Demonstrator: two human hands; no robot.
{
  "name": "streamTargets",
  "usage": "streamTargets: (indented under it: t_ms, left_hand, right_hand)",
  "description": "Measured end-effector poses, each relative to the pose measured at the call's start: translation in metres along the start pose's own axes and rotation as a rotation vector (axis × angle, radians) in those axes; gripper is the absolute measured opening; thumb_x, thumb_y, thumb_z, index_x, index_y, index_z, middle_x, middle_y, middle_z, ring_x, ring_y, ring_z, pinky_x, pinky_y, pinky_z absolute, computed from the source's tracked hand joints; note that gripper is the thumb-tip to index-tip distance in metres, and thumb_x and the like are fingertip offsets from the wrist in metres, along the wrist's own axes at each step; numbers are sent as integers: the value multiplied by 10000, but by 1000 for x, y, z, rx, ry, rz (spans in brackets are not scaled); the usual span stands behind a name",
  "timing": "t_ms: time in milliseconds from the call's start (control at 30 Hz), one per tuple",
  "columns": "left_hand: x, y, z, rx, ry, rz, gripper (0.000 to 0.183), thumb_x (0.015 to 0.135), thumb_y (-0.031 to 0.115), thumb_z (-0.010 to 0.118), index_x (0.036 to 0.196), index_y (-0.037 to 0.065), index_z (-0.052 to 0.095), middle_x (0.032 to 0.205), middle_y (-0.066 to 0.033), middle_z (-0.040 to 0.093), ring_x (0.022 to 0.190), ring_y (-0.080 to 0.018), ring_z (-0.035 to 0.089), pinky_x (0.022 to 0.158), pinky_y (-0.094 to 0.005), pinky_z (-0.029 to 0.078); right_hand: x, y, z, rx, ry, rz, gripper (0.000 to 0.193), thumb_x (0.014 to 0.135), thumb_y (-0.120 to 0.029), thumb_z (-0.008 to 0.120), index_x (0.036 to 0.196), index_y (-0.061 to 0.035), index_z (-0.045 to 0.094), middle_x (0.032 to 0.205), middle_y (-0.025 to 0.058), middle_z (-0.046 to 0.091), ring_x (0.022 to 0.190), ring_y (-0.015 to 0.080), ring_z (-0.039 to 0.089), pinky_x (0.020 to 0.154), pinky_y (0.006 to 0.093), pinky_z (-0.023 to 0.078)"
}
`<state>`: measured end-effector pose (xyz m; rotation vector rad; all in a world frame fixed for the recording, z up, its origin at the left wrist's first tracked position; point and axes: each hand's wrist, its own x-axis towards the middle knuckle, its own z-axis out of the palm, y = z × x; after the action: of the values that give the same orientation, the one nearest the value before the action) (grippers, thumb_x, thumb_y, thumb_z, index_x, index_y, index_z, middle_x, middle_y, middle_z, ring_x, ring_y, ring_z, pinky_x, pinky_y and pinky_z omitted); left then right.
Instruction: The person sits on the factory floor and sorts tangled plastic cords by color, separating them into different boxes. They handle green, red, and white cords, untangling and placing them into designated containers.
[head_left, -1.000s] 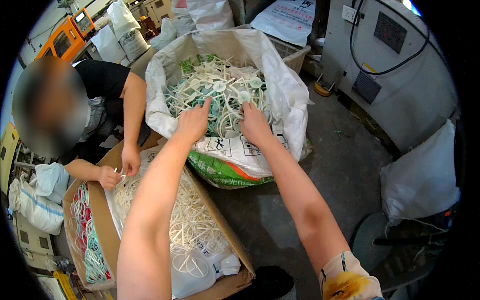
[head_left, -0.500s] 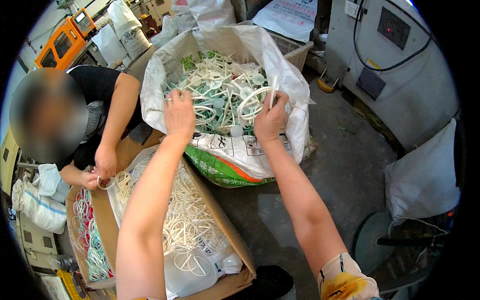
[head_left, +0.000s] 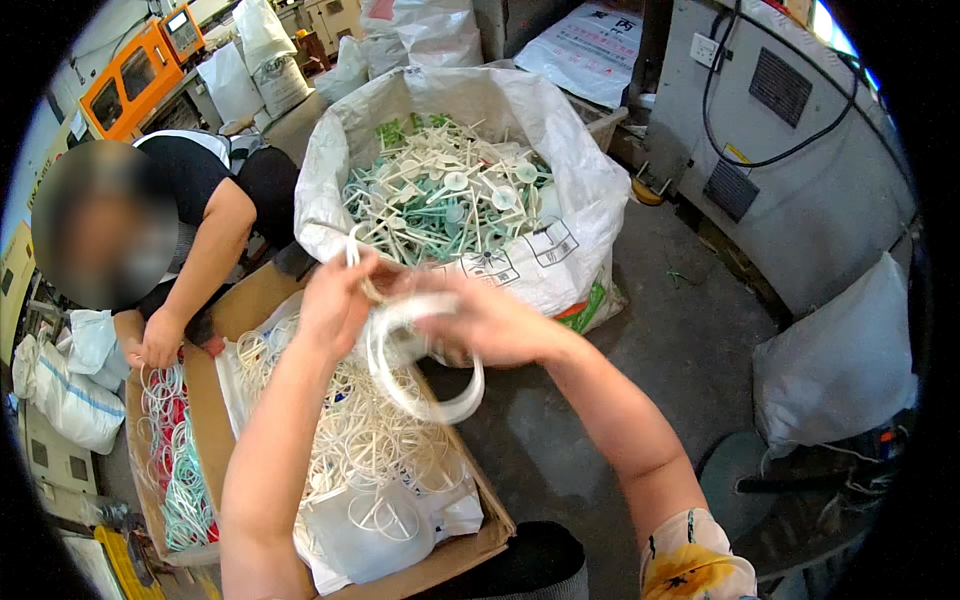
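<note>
Above the near rim of a big white woven sack (head_left: 335, 140), my two hands are close together. My left hand (head_left: 338, 305) is closed on white plastic loops, and one curved strand sticks up past its fingers. More white plastic loops (head_left: 470, 395) hang below my right hand (head_left: 490, 318), which is closed around them and smeared by motion. The sack holds a heap of white, pale green and green moulded plastic scraps (head_left: 450, 195) with stems and round discs. Under my left forearm, a cardboard box (head_left: 480, 490) contains many tangled cream loops (head_left: 370, 430).
At the left a co-worker's hands (head_left: 155, 340) are over a narrower box of white, green and red loops (head_left: 180, 470). A grey machine cabinet (head_left: 790, 150) stands at the right, with a white sack (head_left: 840, 360) beside it. A round dark green disc (head_left: 745, 480) lies at lower right.
Both hands have drawn back from the scrap heap and come together nearer to me, bringing the white loops along. The co-worker's hands have moved lower, over the narrow box.
</note>
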<state>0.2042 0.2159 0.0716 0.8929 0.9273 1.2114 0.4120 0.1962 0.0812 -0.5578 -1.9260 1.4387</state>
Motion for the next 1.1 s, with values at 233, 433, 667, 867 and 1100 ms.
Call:
streamTargets:
  t_ms: [233,433,667,867,1100]
  left_hand:
    - [-148,-22,-30,186,-61,-142,376,831,176,634,1134,16,481,1006,-118,594,953,-207,595,781,-366,502]
    - [-236,-25,-80,603,-36,-214,187,865,183,604,924,8,579,618,-8,557,555,-93,559,511,-258,465]
    - [-373,38,-158,579,162,-215,242,827,237,674,926,23,619,621,16,533,504,-45,468,451,-215,371]
    - [-483,111,-296,836,437,-17,191,813,210,679,860,28,645,682,26,596,577,-39,509,498,-216,384]
    - [-556,121,-510,1305,977,-122,373,719,243,740,942,-35,631,812,-142,667,740,-274,635,689,-361,476]
  right_hand:
    - [-17,27,105,-226,-68,114,177,869,-59,536,1022,1,471,786,141,607,718,222,627,613,332,494]
    - [-21,3,188,-324,-69,27,260,785,-17,622,1001,8,481,902,197,601,889,322,618,742,395,491]
    - [3,-42,304,102,-487,147,478,799,-123,682,1199,-25,440,1200,103,483,1134,206,493,837,336,521]
    - [63,-54,389,-238,-526,118,196,839,-84,619,1010,7,581,986,109,607,914,187,611,750,296,518]
    - [156,-18,557,-436,-584,-18,239,807,-107,639,1005,22,602,893,147,657,873,211,641,775,312,500]
